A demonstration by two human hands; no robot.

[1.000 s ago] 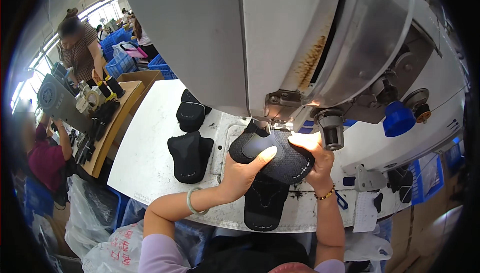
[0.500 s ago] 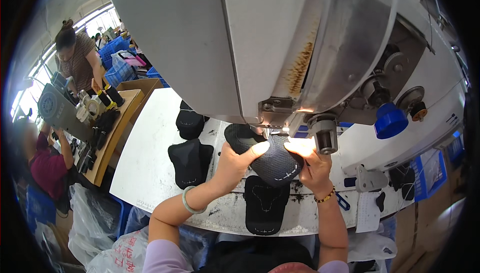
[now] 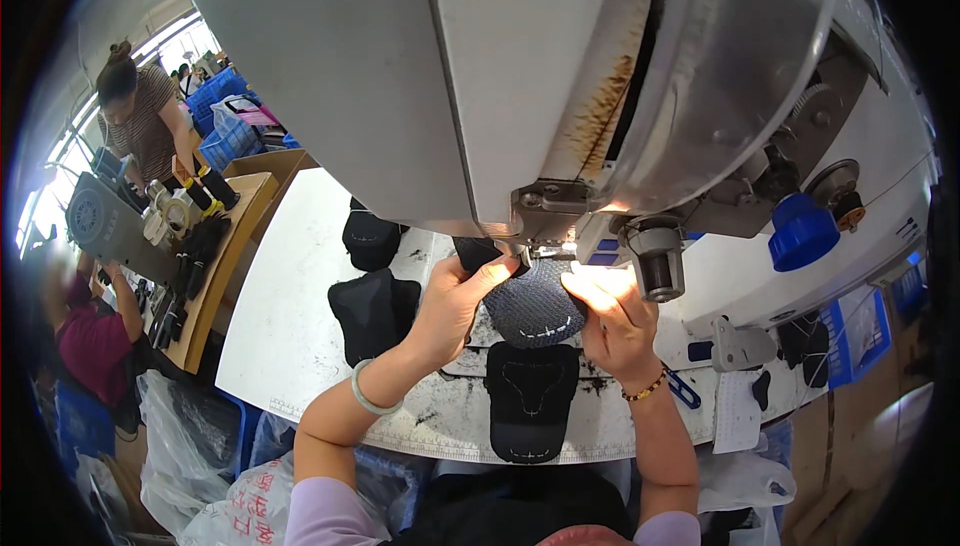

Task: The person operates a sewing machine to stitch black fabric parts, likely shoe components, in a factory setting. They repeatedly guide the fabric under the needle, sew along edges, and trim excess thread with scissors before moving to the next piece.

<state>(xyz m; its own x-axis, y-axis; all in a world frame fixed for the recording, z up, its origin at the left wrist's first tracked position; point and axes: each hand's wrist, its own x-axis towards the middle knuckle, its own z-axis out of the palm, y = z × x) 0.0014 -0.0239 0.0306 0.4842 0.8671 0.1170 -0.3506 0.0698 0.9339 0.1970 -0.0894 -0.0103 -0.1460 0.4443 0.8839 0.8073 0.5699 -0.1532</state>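
Observation:
Under the needle area of a large white sewing machine [image 3: 380, 86], I hold a black mesh fabric piece [image 3: 535, 308] with a rounded near edge and a line of white stitches. My left hand [image 3: 453, 308] grips its left side, thumb on top by the presser foot. On the right side, my right hand [image 3: 612, 318] pinches the edge, fingers lit by the machine lamp. The piece's far end is hidden under the machine head. Just nearer to me, a similar black piece [image 3: 533, 401] with white marking lines lies flat on the white table [image 3: 290, 296].
Two more black pieces, one nearer [image 3: 372, 316] and one farther [image 3: 370, 238], lie to the left. A blue-handled tool [image 3: 684, 390] and a paper sheet [image 3: 737, 411] are at right. Plastic bags [image 3: 185, 446] hang below the table. Co-workers sit and stand at far left.
The mesh piece has turned so its stitched edge faces me more squarely, and has slid farther back and slightly left under the machine. Both hands moved with it, still gripping.

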